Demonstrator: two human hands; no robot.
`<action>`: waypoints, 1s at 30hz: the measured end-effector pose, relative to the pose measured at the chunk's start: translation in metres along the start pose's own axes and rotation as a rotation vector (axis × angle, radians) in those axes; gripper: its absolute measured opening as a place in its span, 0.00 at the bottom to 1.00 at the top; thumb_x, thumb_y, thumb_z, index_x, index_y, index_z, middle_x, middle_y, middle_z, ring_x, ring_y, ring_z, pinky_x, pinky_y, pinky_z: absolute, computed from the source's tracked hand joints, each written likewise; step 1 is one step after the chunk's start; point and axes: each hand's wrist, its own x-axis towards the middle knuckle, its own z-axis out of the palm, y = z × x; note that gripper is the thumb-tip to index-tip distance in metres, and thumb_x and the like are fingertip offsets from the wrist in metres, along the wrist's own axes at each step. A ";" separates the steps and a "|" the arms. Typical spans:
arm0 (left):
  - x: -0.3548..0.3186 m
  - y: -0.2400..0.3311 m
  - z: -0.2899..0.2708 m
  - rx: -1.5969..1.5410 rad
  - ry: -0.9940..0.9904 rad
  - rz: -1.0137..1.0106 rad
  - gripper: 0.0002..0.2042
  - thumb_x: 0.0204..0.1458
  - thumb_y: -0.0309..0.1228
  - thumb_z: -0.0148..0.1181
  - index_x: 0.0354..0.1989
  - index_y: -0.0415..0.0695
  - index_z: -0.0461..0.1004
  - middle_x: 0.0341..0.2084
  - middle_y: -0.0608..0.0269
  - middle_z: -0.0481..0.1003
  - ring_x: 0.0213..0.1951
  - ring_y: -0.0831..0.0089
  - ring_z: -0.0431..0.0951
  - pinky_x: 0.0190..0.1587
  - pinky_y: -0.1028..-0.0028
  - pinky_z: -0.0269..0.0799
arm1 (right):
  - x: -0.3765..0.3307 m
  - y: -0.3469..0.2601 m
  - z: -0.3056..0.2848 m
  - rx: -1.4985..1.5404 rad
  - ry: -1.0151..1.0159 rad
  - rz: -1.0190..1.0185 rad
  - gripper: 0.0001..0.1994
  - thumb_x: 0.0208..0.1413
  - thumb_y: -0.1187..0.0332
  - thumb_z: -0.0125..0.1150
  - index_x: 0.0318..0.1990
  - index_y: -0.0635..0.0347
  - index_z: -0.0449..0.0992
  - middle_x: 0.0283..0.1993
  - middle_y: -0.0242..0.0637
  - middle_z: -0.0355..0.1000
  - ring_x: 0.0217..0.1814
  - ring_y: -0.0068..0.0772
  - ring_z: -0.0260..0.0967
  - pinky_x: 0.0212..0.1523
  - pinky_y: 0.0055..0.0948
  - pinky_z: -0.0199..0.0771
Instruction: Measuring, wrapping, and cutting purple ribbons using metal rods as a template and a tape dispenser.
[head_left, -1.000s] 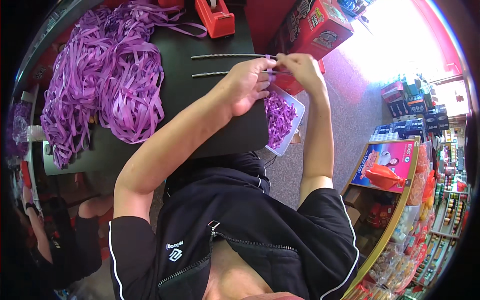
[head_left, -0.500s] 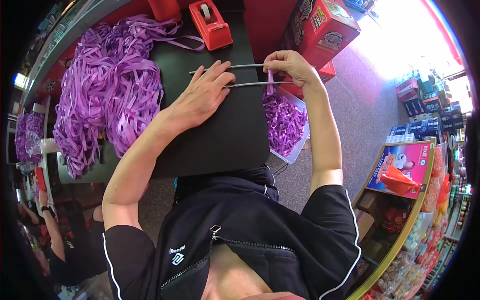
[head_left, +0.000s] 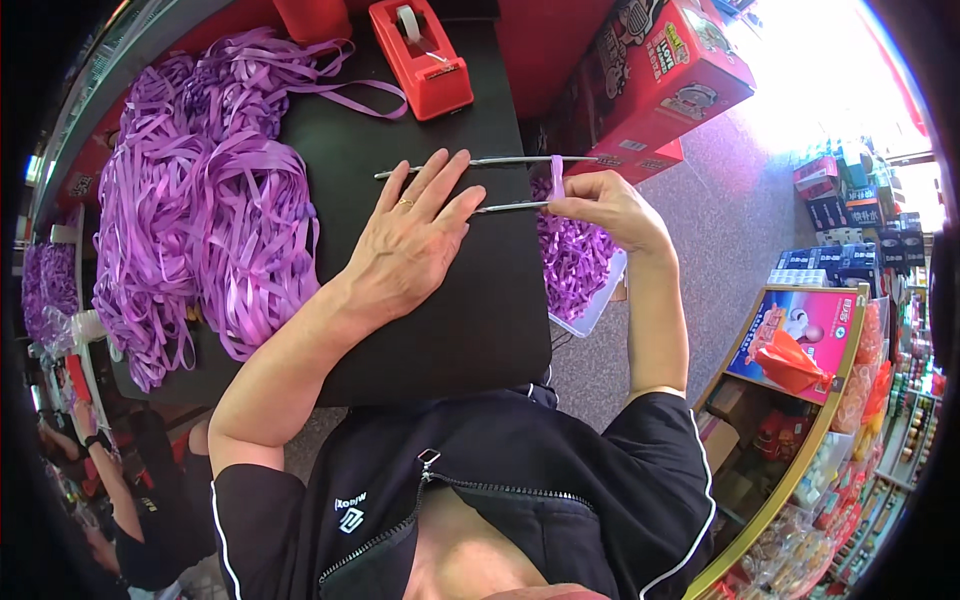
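Two thin metal rods (head_left: 520,160) lie roughly parallel across the black table's (head_left: 430,340) right edge, their right ends sticking out past it. My left hand (head_left: 408,235) rests over them near their left ends, its fingers stretched out and spread. A purple ribbon (head_left: 557,176) loops around both rods just beyond the edge. My right hand (head_left: 612,208) is closed there, thumb and fingers pinching the ribbon by the lower rod. Below the rods, a pale plastic bin (head_left: 590,318) holds a heap of short purple ribbon pieces (head_left: 575,262).
A large pile of long purple ribbons (head_left: 215,200) covers the table's left side. At the back stands a red tape dispenser (head_left: 420,62). Red cartons (head_left: 660,80) sit beyond the table, and a display case (head_left: 790,350) is at right. Another person's arm (head_left: 115,480) shows at lower left.
My right hand has moved from the upper rod down to the lower one, bringing the ribbon across both. My left hand stays on the rods with its fingers spread wider. The whole view has shifted slightly.
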 end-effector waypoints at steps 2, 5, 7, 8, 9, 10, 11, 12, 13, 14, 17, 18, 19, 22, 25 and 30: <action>0.002 -0.001 -0.001 -0.006 -0.012 -0.004 0.20 0.53 0.25 0.53 0.56 0.45 0.63 0.64 0.53 0.55 0.65 0.53 0.55 0.64 0.52 0.50 | 0.005 0.007 0.002 0.249 -0.044 0.043 0.12 0.49 0.64 0.66 0.28 0.67 0.79 0.25 0.28 0.74 0.28 0.12 0.66 0.31 0.17 0.63; 0.002 -0.001 -0.003 -0.024 -0.029 -0.018 0.20 0.53 0.25 0.54 0.56 0.45 0.63 0.64 0.54 0.54 0.65 0.54 0.55 0.65 0.52 0.49 | 0.005 0.017 -0.007 0.264 -0.041 0.031 0.12 0.47 0.65 0.67 0.27 0.67 0.79 0.25 0.29 0.74 0.27 0.13 0.66 0.32 0.17 0.63; 0.002 -0.001 -0.003 -0.028 -0.041 -0.018 0.21 0.53 0.25 0.54 0.57 0.45 0.63 0.65 0.55 0.54 0.65 0.55 0.54 0.65 0.52 0.48 | 0.004 0.017 -0.010 0.274 -0.037 -0.001 0.11 0.48 0.66 0.67 0.27 0.67 0.79 0.25 0.27 0.74 0.26 0.13 0.65 0.31 0.18 0.63; 0.002 -0.001 -0.003 -0.030 -0.046 -0.022 0.21 0.53 0.25 0.54 0.57 0.45 0.63 0.65 0.55 0.54 0.65 0.55 0.54 0.65 0.52 0.48 | 0.004 0.014 -0.012 0.278 -0.040 0.004 0.11 0.48 0.66 0.67 0.27 0.67 0.79 0.25 0.27 0.74 0.26 0.13 0.65 0.31 0.18 0.63; 0.001 -0.001 -0.003 -0.029 -0.047 -0.028 0.21 0.52 0.25 0.54 0.57 0.45 0.63 0.64 0.54 0.54 0.65 0.55 0.54 0.65 0.53 0.48 | 0.004 0.009 -0.015 0.182 -0.073 0.030 0.11 0.48 0.65 0.66 0.28 0.66 0.79 0.25 0.26 0.73 0.26 0.13 0.64 0.30 0.18 0.62; 0.002 -0.002 -0.003 -0.026 -0.046 -0.024 0.21 0.52 0.25 0.54 0.57 0.45 0.63 0.64 0.54 0.54 0.66 0.55 0.54 0.65 0.53 0.49 | 0.003 0.007 -0.020 0.086 -0.096 0.053 0.10 0.49 0.65 0.66 0.28 0.65 0.80 0.24 0.25 0.73 0.26 0.12 0.64 0.30 0.18 0.62; 0.004 -0.002 -0.003 -0.027 -0.049 -0.019 0.21 0.52 0.25 0.54 0.57 0.45 0.63 0.64 0.54 0.54 0.66 0.55 0.54 0.65 0.53 0.49 | 0.002 0.014 -0.030 -0.083 0.021 0.031 0.12 0.51 0.62 0.65 0.32 0.63 0.80 0.24 0.25 0.72 0.25 0.13 0.62 0.30 0.19 0.62; 0.005 -0.001 -0.003 -0.024 -0.051 -0.021 0.21 0.52 0.24 0.54 0.56 0.45 0.64 0.64 0.54 0.55 0.66 0.55 0.54 0.65 0.53 0.49 | 0.003 0.013 -0.037 -0.079 0.027 0.033 0.12 0.51 0.62 0.65 0.32 0.63 0.80 0.24 0.25 0.72 0.25 0.13 0.62 0.30 0.19 0.62; 0.003 0.000 -0.003 -0.018 -0.049 -0.037 0.21 0.52 0.24 0.54 0.56 0.45 0.64 0.64 0.54 0.55 0.66 0.56 0.54 0.65 0.53 0.49 | 0.006 0.006 -0.044 -0.172 0.245 -0.017 0.13 0.51 0.61 0.64 0.34 0.63 0.80 0.25 0.27 0.73 0.27 0.14 0.64 0.31 0.19 0.63; 0.003 0.000 -0.002 -0.023 -0.052 -0.032 0.21 0.52 0.24 0.54 0.56 0.45 0.64 0.64 0.54 0.55 0.66 0.56 0.54 0.65 0.53 0.49 | 0.007 0.001 -0.049 -0.264 0.474 -0.058 0.14 0.52 0.60 0.64 0.36 0.63 0.79 0.27 0.29 0.74 0.29 0.14 0.66 0.32 0.19 0.65; 0.005 0.001 -0.004 -0.014 -0.058 -0.028 0.20 0.52 0.24 0.54 0.55 0.44 0.65 0.64 0.55 0.55 0.66 0.56 0.54 0.65 0.54 0.48 | 0.021 -0.015 -0.032 -0.274 0.364 -0.268 0.13 0.53 0.61 0.62 0.39 0.63 0.78 0.31 0.33 0.76 0.33 0.17 0.70 0.37 0.20 0.69; 0.006 0.002 -0.005 -0.007 -0.059 -0.030 0.19 0.53 0.25 0.53 0.55 0.44 0.65 0.64 0.55 0.55 0.66 0.56 0.54 0.65 0.54 0.48 | 0.025 -0.014 -0.027 -0.182 0.182 -0.250 0.12 0.53 0.65 0.62 0.40 0.64 0.77 0.35 0.36 0.77 0.37 0.19 0.72 0.42 0.21 0.71; 0.006 0.003 -0.005 -0.004 -0.057 -0.037 0.19 0.53 0.25 0.53 0.55 0.44 0.66 0.64 0.55 0.55 0.66 0.56 0.54 0.65 0.54 0.48 | 0.028 -0.016 -0.022 -0.056 0.092 -0.185 0.12 0.53 0.66 0.62 0.40 0.66 0.77 0.35 0.37 0.77 0.36 0.20 0.73 0.41 0.21 0.71; 0.007 0.004 -0.005 -0.012 -0.058 -0.034 0.19 0.54 0.25 0.53 0.55 0.44 0.65 0.64 0.55 0.55 0.66 0.56 0.53 0.65 0.54 0.48 | 0.030 -0.006 -0.024 0.145 0.023 -0.104 0.12 0.52 0.69 0.61 0.40 0.68 0.75 0.34 0.38 0.76 0.36 0.22 0.73 0.40 0.20 0.72; 0.008 0.002 -0.002 -0.020 -0.048 -0.020 0.19 0.53 0.25 0.53 0.55 0.44 0.65 0.64 0.56 0.55 0.66 0.57 0.53 0.65 0.54 0.48 | 0.021 0.012 -0.035 0.269 0.113 -0.051 0.11 0.51 0.72 0.60 0.41 0.69 0.74 0.32 0.38 0.75 0.34 0.23 0.73 0.37 0.19 0.72; -0.003 -0.002 -0.002 -0.025 -0.005 -0.027 0.22 0.51 0.26 0.55 0.57 0.45 0.63 0.64 0.52 0.55 0.65 0.54 0.55 0.64 0.53 0.49 | -0.005 0.052 -0.066 0.414 0.467 -0.065 0.12 0.52 0.69 0.61 0.42 0.67 0.76 0.33 0.35 0.76 0.32 0.21 0.71 0.33 0.18 0.68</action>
